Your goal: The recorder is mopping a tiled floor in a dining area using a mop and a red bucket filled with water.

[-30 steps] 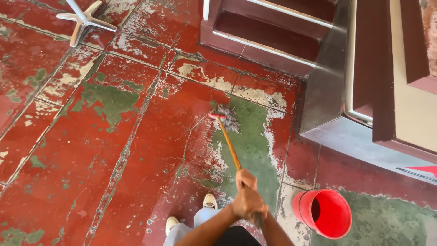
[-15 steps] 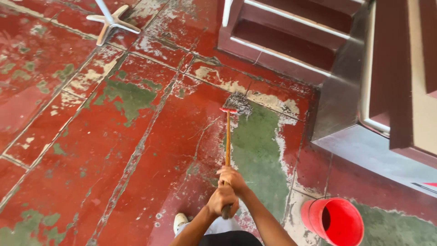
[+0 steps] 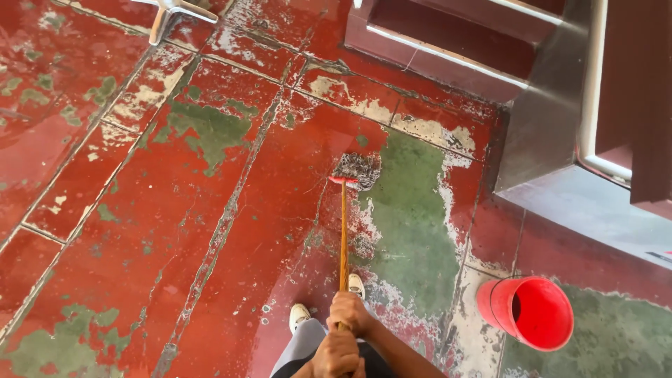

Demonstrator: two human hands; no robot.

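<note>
Both my hands grip the low end of a mop's wooden handle (image 3: pixel 343 231) at the bottom of the view. My right hand (image 3: pixel 352 312) is the higher one, and my left hand (image 3: pixel 334 355) is just below it. The handle runs straight away from me to a red bracket with a grey string mop head (image 3: pixel 358 168). The mop head rests on the wet floor of worn red paint (image 3: pixel 231 210), at the edge of a bare green patch (image 3: pixel 413 231). My two white shoes (image 3: pixel 299 316) show beside the handle.
A red bucket (image 3: pixel 528 313) stands on the floor to my right. Dark red steps (image 3: pixel 448 49) rise at the top, with a grey ledge (image 3: pixel 560 140) and a red door frame at the right. A white star-shaped stand (image 3: pixel 175 10) sits at the top left.
The handle has swung from a leftward tilt to straight ahead, and the mop head now lies nearer the green patch. Both hands now close on the handle.
</note>
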